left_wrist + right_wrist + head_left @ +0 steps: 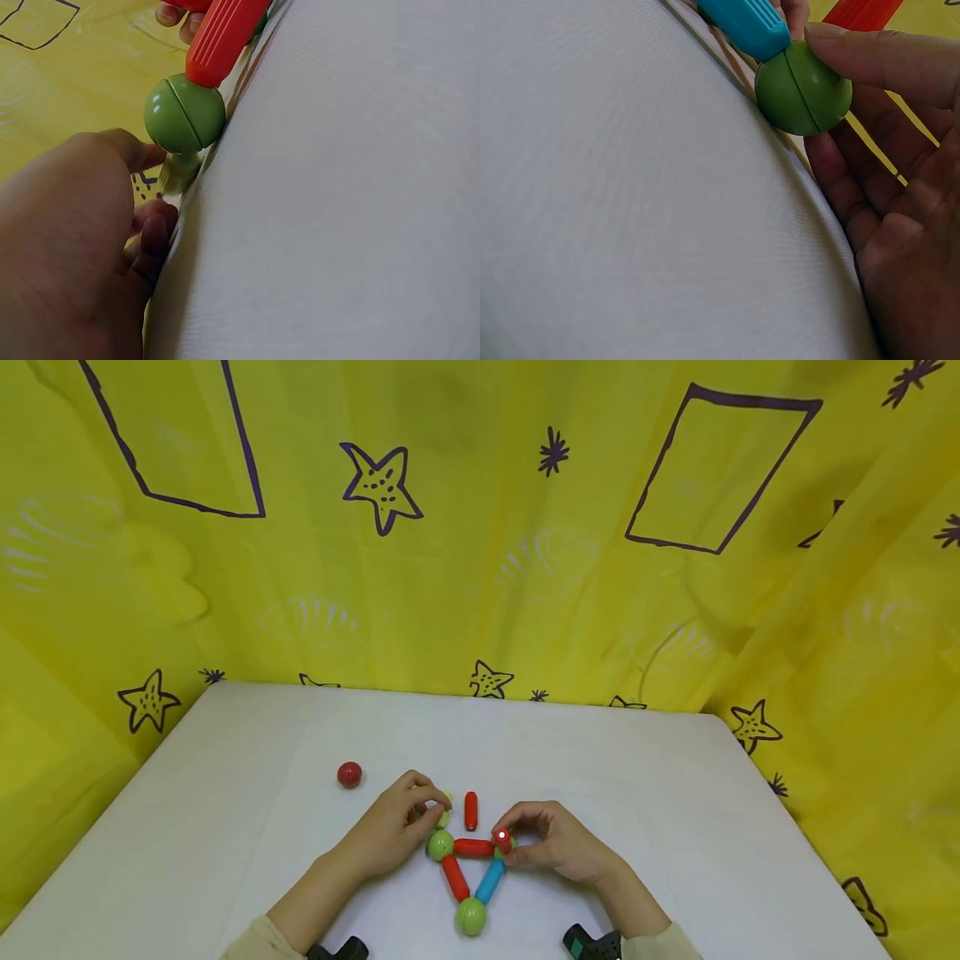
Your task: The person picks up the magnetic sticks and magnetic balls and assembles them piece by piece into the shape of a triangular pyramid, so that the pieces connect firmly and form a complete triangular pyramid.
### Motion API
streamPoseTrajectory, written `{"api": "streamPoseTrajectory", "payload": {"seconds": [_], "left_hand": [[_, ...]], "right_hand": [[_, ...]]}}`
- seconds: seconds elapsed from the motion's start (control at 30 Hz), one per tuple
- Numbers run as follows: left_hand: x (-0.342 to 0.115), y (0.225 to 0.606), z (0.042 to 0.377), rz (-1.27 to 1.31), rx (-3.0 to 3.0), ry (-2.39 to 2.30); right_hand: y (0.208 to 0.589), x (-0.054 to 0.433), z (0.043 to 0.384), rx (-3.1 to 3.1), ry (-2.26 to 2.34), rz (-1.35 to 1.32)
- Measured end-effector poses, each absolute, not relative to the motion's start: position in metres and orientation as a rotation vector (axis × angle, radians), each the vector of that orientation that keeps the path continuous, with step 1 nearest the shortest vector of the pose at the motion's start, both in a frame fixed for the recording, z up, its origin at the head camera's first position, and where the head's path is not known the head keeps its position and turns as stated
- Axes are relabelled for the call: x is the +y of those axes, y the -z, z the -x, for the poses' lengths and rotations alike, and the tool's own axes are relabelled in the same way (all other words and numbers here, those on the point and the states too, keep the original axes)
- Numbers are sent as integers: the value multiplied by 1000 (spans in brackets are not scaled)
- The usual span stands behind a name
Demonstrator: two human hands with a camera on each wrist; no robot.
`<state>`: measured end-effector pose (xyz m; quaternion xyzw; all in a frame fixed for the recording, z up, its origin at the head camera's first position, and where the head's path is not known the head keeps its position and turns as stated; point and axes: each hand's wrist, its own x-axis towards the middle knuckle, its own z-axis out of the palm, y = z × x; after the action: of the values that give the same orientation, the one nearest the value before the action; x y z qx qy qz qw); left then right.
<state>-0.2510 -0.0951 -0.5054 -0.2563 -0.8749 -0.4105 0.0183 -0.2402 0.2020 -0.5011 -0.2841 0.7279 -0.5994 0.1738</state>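
A triangle of magnetic sticks and balls lies on the table. Its corners are a left green ball [440, 845], a front green ball [471, 917] and a right green ball [802, 90]. Two sides are red sticks [455, 878]; the third is a blue stick [490, 882]. My right hand [566, 847] pinches a red stick [502, 837] standing up at the right ball, its thumb at the ball too. My left hand [393, 827] pinches a yellow-green stick [443, 818] just behind the left ball, blurred in the left wrist view and partly hidden by fingers.
A loose red stick [471, 811] lies behind the triangle, between the hands. Farther left sits a red ball [349, 775]. The white table [600, 752] meets a yellow patterned curtain [465, 568] at the back and sides.
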Motion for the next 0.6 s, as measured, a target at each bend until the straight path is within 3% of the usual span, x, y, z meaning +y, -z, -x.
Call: {"api": "streamPoseTrajectory", "payload": {"seconds": [0.37, 0.6], "left_hand": [[-94, 502, 253, 674, -2673, 1166], [-95, 504, 256, 515, -2658, 1453]], "right_hand": [[500, 203, 239, 2090, 1682, 776], [499, 202, 240, 2090, 1680, 769]]}}
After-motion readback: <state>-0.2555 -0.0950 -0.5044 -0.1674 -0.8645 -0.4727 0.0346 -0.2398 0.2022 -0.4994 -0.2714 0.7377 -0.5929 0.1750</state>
